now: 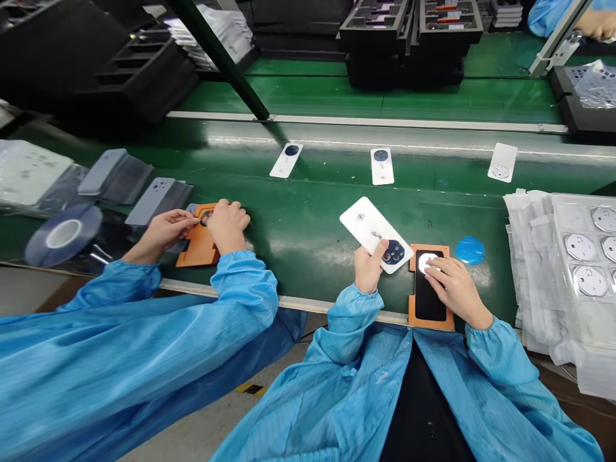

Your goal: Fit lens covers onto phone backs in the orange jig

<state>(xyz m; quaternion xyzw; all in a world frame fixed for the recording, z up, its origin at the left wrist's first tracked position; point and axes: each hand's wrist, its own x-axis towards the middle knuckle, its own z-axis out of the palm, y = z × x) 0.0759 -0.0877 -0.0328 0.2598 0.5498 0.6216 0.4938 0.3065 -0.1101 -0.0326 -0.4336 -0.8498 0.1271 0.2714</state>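
Observation:
My left hand pinches a white phone back panel by its lower edge, tilted above the bench. A dark round camera area shows at the panel's lower right end. In front of me lies an orange fixture with a black phone-shaped inset. The fingers of my right hand are closed at a round white piece at the inset's top; they cover part of it. Just right of the fixture lies a blue round film.
Three white panels lie along the green conveyor. Clear trays of round white pieces are stacked at right. At left, a co-worker's hands work on another orange fixture, near a tape roll and grey panels.

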